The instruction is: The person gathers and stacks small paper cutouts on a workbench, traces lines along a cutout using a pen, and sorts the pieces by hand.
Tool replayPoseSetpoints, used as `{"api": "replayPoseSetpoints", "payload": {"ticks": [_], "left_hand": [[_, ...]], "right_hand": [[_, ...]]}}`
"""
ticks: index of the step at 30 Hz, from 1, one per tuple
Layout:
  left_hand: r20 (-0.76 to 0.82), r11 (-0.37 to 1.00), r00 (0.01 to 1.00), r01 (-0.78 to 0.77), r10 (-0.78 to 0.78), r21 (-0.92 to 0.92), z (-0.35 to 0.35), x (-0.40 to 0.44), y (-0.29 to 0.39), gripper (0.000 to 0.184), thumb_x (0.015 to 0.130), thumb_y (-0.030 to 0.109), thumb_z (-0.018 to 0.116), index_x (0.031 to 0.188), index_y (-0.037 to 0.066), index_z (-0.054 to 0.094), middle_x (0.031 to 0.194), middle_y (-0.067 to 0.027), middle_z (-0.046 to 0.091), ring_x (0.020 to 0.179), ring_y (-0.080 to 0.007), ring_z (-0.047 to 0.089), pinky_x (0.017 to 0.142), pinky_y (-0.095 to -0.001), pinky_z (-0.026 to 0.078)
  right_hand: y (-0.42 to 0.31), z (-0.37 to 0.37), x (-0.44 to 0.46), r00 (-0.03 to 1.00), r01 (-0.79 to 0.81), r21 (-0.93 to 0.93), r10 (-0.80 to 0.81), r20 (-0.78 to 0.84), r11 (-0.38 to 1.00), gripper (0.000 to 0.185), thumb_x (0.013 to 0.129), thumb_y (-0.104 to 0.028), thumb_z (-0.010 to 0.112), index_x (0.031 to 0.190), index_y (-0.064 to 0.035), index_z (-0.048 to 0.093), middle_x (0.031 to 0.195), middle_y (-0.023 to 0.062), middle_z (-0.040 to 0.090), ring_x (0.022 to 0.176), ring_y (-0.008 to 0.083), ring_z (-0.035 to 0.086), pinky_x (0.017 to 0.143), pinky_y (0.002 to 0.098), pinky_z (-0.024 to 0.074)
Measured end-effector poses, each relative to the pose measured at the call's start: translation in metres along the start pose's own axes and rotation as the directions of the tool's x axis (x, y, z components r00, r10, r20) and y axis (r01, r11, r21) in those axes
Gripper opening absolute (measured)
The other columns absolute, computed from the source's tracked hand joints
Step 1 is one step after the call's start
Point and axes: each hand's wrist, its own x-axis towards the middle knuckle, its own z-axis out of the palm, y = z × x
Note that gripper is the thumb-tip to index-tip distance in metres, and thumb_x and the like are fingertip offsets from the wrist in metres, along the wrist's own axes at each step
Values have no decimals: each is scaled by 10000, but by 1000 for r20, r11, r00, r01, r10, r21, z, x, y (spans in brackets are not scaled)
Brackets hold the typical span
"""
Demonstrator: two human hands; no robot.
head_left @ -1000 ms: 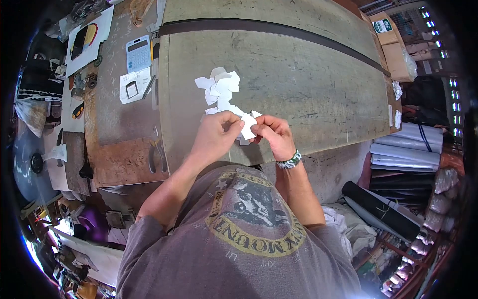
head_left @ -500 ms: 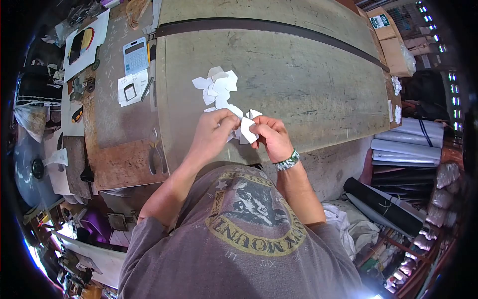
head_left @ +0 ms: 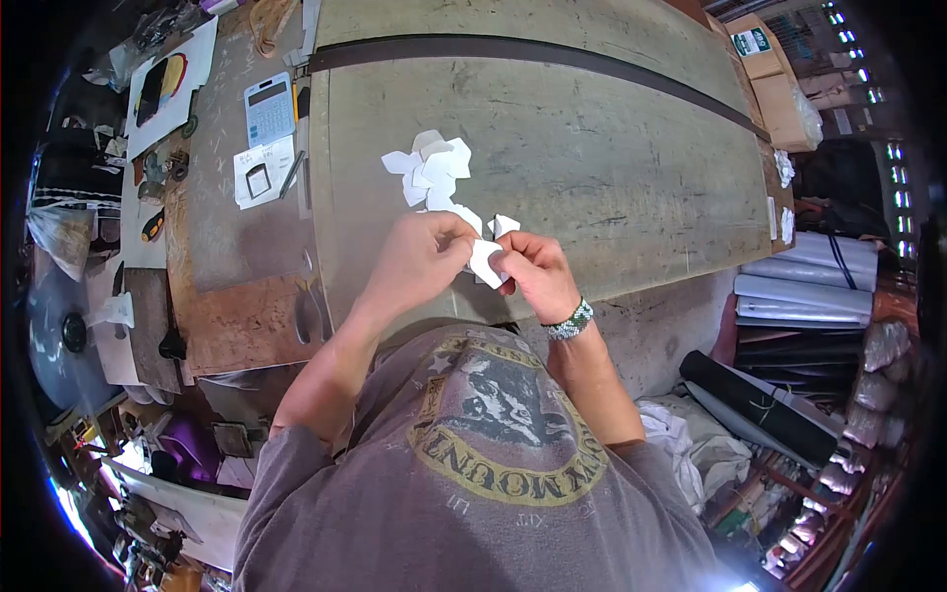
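Observation:
Between my two hands is a small white cut piece (head_left: 484, 264), thin like card or sheet material. My right hand (head_left: 538, 271) pinches its right side between thumb and fingers. My left hand (head_left: 422, 259) is closed at its upper left edge, thumb against fingertips, and seems to grip it too. Just beyond the hands lies a loose heap of similar white pieces (head_left: 434, 173), overlapping on the worktable (head_left: 612, 178). Another white piece (head_left: 505, 225) with a dark side shows right behind my right fingers.
On the left stand a calculator (head_left: 268, 111), a paper with a drawn shape (head_left: 260, 178) and pliers (head_left: 314, 311). A dark strip (head_left: 533, 54) crosses the table's far part. Rolled sheets (head_left: 809, 281) and a black roll (head_left: 760, 407) lie at the right.
My left hand has moved slightly right, its fingers now at the held piece's upper left edge. The piece has tilted and shifted a little left; my right hand keeps its pinch.

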Motion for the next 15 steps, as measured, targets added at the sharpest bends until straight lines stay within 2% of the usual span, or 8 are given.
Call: {"api": "replayPoseSetpoints", "payload": {"ticks": [2,4,8,10,11,13,15], "left_hand": [[-2,1000,1000,3,-3,-3,0,0,-1,212,874,143,690,965,-39,752,795,-107,738,696,-146,648,668,-334,521],[12,988,996,-87,86,131,-2,-1,4,198,854,151,706,944,-21,750,792,-106,726,679,-165,633,656,-347,512],[34,953,988,-152,148,262,-5,0,8,174,824,172,729,898,14,742,799,-108,714,667,-227,628,633,-375,494],[43,931,976,-218,215,294,-5,0,7,162,815,118,731,898,-21,721,778,-109,679,655,-184,592,641,-350,481],[49,917,968,-249,247,310,-5,1,6,159,811,92,732,899,-38,710,767,-110,661,648,-163,574,645,-338,474],[59,917,966,-257,251,305,-5,1,10,149,809,88,715,878,-43,702,760,-121,664,646,-172,580,640,-344,476],[83,928,970,-242,227,284,-6,2,14,140,807,80,697,859,-49,695,734,-121,658,635,-166,579,626,-343,472]], "right_hand": [[0,-1,0,1000,5,8,-5,14,1000,157,916,-152,675,823,-25,682,722,-31,630,627,47,562,559,219,449],[3,-2,0,1000,8,2,-8,19,1000,155,915,-149,673,836,-17,686,727,-26,636,629,52,567,564,226,450],[8,1,0,992,125,-167,-125,10,978,182,916,-158,665,835,4,684,706,-15,635,627,62,559,572,255,447],[10,-3,2,983,183,-278,-183,27,943,192,910,-164,663,833,11,683,690,-12,628,625,66,548,573,269,438],[10,-4,3,981,194,-281,-190,39,940,195,906,-167,663,829,10,683,685,-12,624,624,66,541,571,271,432],[8,-5,3,977,214,-287,-205,63,934,200,899,-174,662,820,8,683,675,-13,617,623,68,526,567,276,419],[7,-2,1,980,199,-226,-192,55,954,202,896,-175,660,811,7,679,668,-17,607,620,67,519,563,278,411]]}}
